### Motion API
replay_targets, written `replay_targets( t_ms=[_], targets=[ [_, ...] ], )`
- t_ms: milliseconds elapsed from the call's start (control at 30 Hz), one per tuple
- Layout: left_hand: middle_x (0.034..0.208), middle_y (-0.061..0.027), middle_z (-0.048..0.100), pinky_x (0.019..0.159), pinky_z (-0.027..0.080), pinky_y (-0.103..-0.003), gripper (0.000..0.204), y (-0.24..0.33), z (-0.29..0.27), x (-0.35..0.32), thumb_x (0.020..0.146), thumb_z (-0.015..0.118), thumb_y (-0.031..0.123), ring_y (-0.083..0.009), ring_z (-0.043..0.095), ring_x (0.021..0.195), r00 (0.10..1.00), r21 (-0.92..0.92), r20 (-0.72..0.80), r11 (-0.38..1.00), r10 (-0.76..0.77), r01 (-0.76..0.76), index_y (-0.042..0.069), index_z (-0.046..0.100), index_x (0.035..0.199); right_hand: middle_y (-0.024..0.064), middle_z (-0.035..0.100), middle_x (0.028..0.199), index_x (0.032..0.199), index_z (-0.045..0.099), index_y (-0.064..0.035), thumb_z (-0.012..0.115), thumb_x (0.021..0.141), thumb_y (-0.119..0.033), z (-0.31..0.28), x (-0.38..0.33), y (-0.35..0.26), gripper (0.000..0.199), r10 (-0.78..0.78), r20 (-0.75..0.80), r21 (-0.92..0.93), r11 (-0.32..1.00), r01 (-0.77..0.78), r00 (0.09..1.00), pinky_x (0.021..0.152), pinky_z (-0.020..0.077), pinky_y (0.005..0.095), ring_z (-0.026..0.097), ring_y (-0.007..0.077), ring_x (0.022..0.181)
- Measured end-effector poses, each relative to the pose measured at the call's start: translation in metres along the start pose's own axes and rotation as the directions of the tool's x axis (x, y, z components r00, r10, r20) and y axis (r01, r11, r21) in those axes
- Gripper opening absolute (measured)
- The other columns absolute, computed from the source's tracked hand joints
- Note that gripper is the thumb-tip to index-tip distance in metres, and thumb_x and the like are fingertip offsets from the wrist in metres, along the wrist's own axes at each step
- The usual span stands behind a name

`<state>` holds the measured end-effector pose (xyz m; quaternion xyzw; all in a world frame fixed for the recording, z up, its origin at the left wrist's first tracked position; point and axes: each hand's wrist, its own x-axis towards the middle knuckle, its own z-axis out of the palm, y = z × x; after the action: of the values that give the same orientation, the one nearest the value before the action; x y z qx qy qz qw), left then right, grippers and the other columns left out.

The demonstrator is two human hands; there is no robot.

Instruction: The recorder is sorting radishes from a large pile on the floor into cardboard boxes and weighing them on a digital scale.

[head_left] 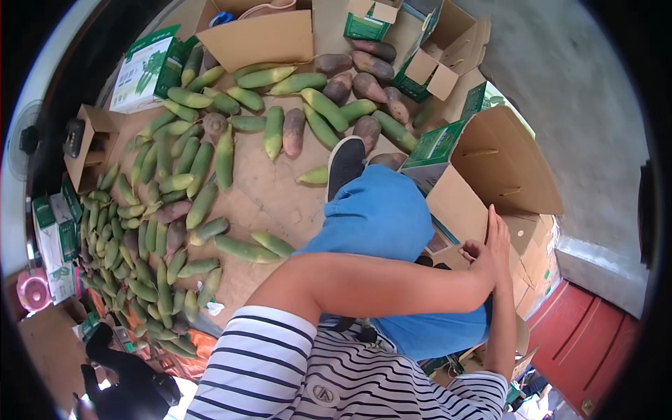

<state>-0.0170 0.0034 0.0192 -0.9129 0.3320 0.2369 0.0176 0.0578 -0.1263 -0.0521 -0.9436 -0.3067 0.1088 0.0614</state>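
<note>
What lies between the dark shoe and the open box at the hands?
In the head view, a brownish vegetable lies directly between shoe and open box, apparently partly hidden by the blue trouser leg.

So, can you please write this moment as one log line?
right hand: fingers extended, at carton; left hand: beside right hand; carton: open; radishes: loose, left of carton

Green-and-white carton (143, 73), upper left: lettering beside a printed green vegetable, too small to read surely. Open carton (507, 164) at right: fine pale print on its green side panel (435, 145), illegible. Striped shirt (259, 357): round badge (324, 393) bearing an angular emblem.
</note>
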Motion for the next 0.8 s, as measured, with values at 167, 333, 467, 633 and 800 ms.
replay_targets(
  t_ms=[167, 333, 467, 633, 800],
  targets=[
    [0.118, -0.016, 0.062, 0.092, 0.037, -0.061, 0.052, 0.012, -0.006, 0.012, 0.074, 0.07, 0.036, -0.0361, 0.058, 0.107, 0.995, -0.086, -0.102, 0.996, -0.005, -0.004, 0.01, 0.065, 0.119, 0.017, 0.045, 0.126, 0.15, 0.018, -0.009, 0.086, 0.055, -0.018, 0.011, 0.023, -0.017, 0.117, 0.105, 0.025, -0.14, 0.985, -0.101, 0.994, 0.101, 0.0348, 0.0436, 0.043, 0.036, 0.117],
    [0.12, -0.016, 0.061, 0.104, 0.026, -0.069, 0.061, 0.022, -0.014, 0.026, 0.071, 0.073, 0.043, -0.035, 0.059, 0.106, 0.99, -0.168, -0.128, 0.982, 0.066, -0.087, 0.01, 0.063, 0.121, 0.0165, 0.047, 0.121, 0.15, 0.018, -0.0113, 0.086, 0.056, -0.017, 0.022, 0.025, -0.014, 0.116, -0.067, -0.039, -0.081, 0.995, 0.064, 0.997, 0.097, 0.0384, 0.0438, 0.046, 0.0371, 0.11],
    [0.099, -0.0116, 0.064, 0.087, 0.042, -0.056, 0.031, -0.025, -0.031, -0.059, 0.076, 0.066, 0.023, -0.0306, 0.061, 0.096, 0.667, -0.412, -0.737, 0.857, -0.112, -0.311, 0.006, 0.066, 0.103, 0.0199, 0.049, 0.117, 0.148, 0.021, -0.0059, 0.084, 0.056, -0.016, 0.014, 0.012, -0.015, 0.112, -0.125, -0.122, -0.106, 0.988, 0.113, 0.985, 0.094, 0.0397, 0.0451, 0.048, 0.0389, 0.105],
    [0.099, -0.0111, 0.064, 0.08, 0.05, -0.039, 0.018, -0.162, 0.04, -0.135, 0.075, 0.064, 0.017, -0.0285, 0.062, 0.095, -0.027, -0.313, -0.934, 0.85, -0.357, -0.425, 0.004, 0.062, 0.087, 0.0226, 0.047, 0.123, 0.148, 0.02, -0.0037, 0.084, 0.056, -0.019, 0.019, 0.009, -0.027, 0.113, -0.011, -0.054, -0.098, 0.995, 0.005, 0.998, 0.097, 0.0376, 0.0456, 0.046, 0.0399, 0.113],
    [0.103, -0.0153, 0.062, 0.08, 0.05, -0.034, 0.029, -0.254, 0.244, -0.165, 0.083, 0.063, 0.013, -0.0277, 0.061, 0.089, 0.049, -0.953, -0.287, 0.28, -0.957, -0.115, 0.002, 0.06, 0.11, 0.024, 0.047, 0.124, 0.148, 0.021, -0.0029, 0.083, 0.053, -0.013, 0.027, 0.019, -0.018, 0.114, -0.08, -0.112, -0.103, 0.992, 0.068, 0.991, 0.098, 0.037, 0.0471, 0.045, 0.0414, 0.115]
  ],
)
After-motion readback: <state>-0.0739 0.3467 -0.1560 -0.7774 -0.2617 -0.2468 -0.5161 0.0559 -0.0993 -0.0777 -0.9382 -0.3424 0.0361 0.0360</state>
